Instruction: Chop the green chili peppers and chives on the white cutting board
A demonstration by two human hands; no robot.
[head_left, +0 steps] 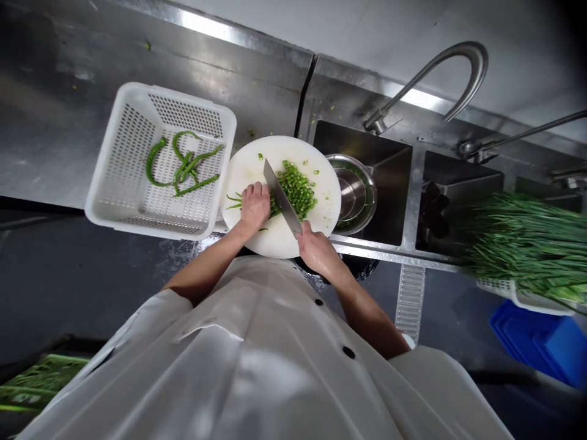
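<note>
On a round white cutting board, my left hand is closed over a bunch of long green chili peppers, whose thin ends stick out to its left. My right hand grips the handle of a cleaver, its broad blade standing on the board just right of my left fingers. A heap of chopped green pepper pieces lies on the far side of the blade, with a few bits scattered around. Left of the board, a white perforated basket holds several whole green chili peppers.
Right of the board, a metal bowl stands in a sink beneath a curved faucet. A second sink follows. Long green stalks fill a white basket at far right, above blue plastic containers.
</note>
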